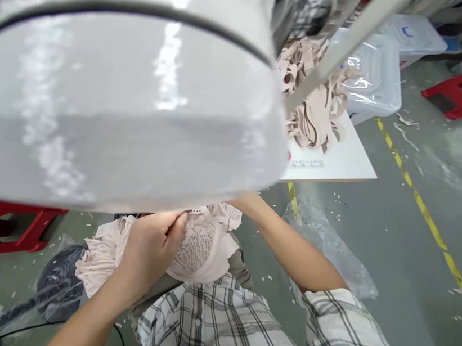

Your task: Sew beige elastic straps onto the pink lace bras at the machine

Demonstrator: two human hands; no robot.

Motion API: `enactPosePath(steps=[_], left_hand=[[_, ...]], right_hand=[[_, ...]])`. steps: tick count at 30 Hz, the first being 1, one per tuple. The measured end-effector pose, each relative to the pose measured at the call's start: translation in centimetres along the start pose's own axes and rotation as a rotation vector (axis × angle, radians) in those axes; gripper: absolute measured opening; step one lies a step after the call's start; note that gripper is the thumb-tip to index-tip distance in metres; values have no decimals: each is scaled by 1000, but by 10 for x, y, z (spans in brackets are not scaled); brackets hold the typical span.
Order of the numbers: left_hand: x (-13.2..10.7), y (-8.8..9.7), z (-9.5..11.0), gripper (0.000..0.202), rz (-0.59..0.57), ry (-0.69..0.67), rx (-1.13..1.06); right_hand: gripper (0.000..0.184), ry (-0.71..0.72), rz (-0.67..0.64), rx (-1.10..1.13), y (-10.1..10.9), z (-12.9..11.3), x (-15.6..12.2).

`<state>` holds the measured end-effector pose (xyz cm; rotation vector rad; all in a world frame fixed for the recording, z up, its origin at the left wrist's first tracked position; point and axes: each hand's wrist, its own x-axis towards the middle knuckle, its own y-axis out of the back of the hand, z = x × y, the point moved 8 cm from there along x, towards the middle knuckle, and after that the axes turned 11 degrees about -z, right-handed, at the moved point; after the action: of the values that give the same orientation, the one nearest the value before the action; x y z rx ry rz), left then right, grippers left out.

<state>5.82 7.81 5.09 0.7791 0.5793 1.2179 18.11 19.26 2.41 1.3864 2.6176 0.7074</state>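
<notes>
Lace bra cup (198, 251) looks part-made, I judge: shape formed, flaps (227, 246) at its right loose; what's left, can't tell. Sits right of my left hand (151, 247), thumb and fingers pinching its far left edge. Right hand (247, 202) mostly behind the sewing machine (135, 126), grip hidden. Beige strips (315, 113) heaped on the desk (349, 166), far right.

A pale pink lace garment (198, 251) bulges roundly, partly hidden.
</notes>
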Motion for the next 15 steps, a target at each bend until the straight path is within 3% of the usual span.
enactPosePath(steps=[5,15], left_hand=[[-8,3,-8,27,33,49,99],[-16,5,-11,26,110,9,176]], right_hand=[[6,44,34,-3,0,1,0],[8,86,93,35,-6,8,2]])
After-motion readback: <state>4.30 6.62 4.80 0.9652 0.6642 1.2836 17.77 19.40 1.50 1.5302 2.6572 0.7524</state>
